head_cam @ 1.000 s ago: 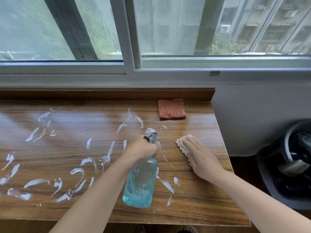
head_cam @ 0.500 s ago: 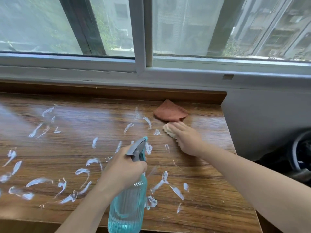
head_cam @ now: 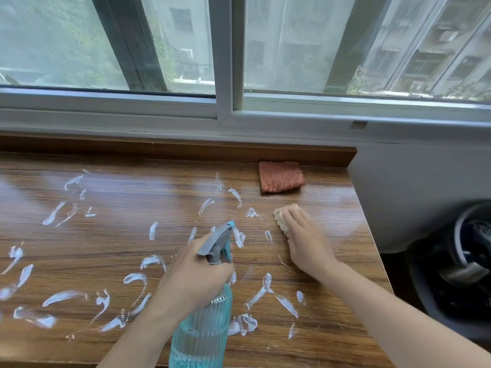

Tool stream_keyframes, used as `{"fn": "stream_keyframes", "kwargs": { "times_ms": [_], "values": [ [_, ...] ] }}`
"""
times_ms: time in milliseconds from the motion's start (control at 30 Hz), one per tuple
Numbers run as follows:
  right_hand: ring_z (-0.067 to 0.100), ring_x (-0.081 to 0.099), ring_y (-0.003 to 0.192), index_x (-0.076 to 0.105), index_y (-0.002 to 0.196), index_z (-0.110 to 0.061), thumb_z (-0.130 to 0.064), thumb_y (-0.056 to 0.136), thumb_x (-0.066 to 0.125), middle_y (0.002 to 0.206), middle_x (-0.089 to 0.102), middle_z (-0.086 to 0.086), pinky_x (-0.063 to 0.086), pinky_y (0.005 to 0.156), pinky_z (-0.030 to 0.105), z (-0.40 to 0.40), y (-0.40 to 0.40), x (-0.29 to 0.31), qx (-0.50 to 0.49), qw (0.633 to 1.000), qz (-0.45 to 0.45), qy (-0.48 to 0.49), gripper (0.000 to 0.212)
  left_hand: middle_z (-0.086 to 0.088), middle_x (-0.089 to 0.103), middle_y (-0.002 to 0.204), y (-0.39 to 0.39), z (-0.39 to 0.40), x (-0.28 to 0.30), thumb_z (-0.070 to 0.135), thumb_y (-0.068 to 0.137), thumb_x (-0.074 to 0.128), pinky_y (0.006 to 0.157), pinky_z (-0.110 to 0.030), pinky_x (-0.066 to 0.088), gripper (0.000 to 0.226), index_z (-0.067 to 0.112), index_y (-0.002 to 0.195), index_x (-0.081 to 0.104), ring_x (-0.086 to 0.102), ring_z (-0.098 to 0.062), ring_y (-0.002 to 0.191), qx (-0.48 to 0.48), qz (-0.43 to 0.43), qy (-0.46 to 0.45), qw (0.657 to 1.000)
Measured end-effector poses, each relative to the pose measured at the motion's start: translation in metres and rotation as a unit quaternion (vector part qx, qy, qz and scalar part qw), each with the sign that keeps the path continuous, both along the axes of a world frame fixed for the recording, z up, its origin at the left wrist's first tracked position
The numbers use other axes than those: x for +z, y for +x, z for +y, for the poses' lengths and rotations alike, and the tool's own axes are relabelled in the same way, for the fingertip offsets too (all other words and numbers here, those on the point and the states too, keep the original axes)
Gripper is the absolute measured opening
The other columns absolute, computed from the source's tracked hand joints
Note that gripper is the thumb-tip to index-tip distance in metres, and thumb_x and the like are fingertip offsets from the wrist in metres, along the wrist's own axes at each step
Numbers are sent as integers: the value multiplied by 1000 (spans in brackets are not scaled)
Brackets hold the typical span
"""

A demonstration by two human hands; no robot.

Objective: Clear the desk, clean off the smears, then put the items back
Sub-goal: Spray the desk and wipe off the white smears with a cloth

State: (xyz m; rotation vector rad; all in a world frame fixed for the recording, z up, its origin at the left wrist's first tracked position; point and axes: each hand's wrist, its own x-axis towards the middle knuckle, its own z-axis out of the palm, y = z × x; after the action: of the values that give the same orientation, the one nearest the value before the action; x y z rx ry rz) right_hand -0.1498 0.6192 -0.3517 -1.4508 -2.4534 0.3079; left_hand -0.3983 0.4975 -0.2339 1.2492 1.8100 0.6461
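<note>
A wooden desk (head_cam: pixel 332 328) under a window carries several white smears (head_cam: pixel 63 296) across its left and middle. My left hand (head_cam: pixel 191 277) grips the neck of a teal ribbed spray bottle (head_cam: pixel 202 333) with a grey trigger head, nozzle pointing away over the desk. My right hand (head_cam: pixel 305 237) presses flat on a pale cream cloth (head_cam: pixel 280 219) on the desk's right part; only the cloth's far edge shows past the fingers. A folded reddish-brown cloth (head_cam: pixel 280 176) lies at the back right against the raised rim.
A raised wooden rim (head_cam: pixel 172 150) and the window sill bound the desk at the back. The desk's right edge drops off beside a dark office chair (head_cam: pixel 462 261) by the grey wall.
My right hand with the cream cloth has slid back toward me and to the right, away from the reddish cloth. The reddish cloth lies flat again. The bottle stays in my left hand.
</note>
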Motion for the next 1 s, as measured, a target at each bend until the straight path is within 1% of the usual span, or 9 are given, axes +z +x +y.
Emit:
{"fn": "stream_keyframes", "kwargs": {
  "times_ms": [67,133,333,500,600,700,767,900,1000],
  "values": [
    [15,22,151,42,150,-13,-1,92,57,155,40,-5,18,122,18,-18,13,4,71,998,-3,-1,61,7,34,59,0,0,0,7,84,56,60,-35,30,20,12,103,60,29,-19,59,1,-6,-5,1000],
    [8,13,153,38,156,-12,-4,97,58,161,34,-5,1,120,11,-14,21,9,99,995,-11,-6,63,8,32,58,1,0,0,7,83,56,59,-35,30,20,12,103,59,29,-19,58,-2,-8,-15,1000],
    [24,28,147,35,151,-8,-1,92,52,153,39,3,30,123,42,60,-3,7,108,992,-59,-8,62,6,34,59,14,13,3,10,79,57,58,-35,31,12,9,87,49,31,-21,58,-1,25,-40,999],
    [10,2,157,20,163,-21,-7,100,47,167,13,-13,-3,123,20,25,6,3,228,971,-66,-12,70,5,34,62,23,15,2,8,77,57,60,-36,35,16,7,92,53,33,-22,64,15,2,-36,999],
    [12,12,157,29,161,-20,-11,101,50,167,25,-5,15,127,32,26,41,-3,170,984,-38,-33,64,0,47,73,22,12,-1,10,75,58,63,-37,37,31,6,105,61,39,-20,67,21,-19,-35,999],
    [23,29,151,42,152,-10,-2,96,54,158,42,4,28,124,39,33,37,0,93,995,-15,-8,57,-1,55,79,21,7,-5,14,69,58,65,-36,41,35,9,103,62,46,-19,70,32,-31,-40,998],
    [23,31,147,43,149,-9,3,91,55,154,44,2,36,120,41,17,22,2,113,993,-27,10,61,1,57,77,24,4,-7,16,66,57,65,-36,42,33,15,99,63,47,-20,68,37,-30,-38,998],
    [17,14,156,31,160,-16,-1,96,55,166,26,-4,8,126,25,-2,21,2,245,968,-52,-24,70,1,52,72,30,0,-8,23,61,54,64,-36,42,40,15,99,63,42,-21,65,39,-27,-51,998],
    [18,13,157,28,161,-17,-3,98,52,167,26,-1,19,127,36,26,11,3,170,983,-51,-37,68,2,45,68,37,0,-8,24,61,55,64,-39,36,43,11,102,63,36,-22,63,27,-26,-56,998]
  ]
}}
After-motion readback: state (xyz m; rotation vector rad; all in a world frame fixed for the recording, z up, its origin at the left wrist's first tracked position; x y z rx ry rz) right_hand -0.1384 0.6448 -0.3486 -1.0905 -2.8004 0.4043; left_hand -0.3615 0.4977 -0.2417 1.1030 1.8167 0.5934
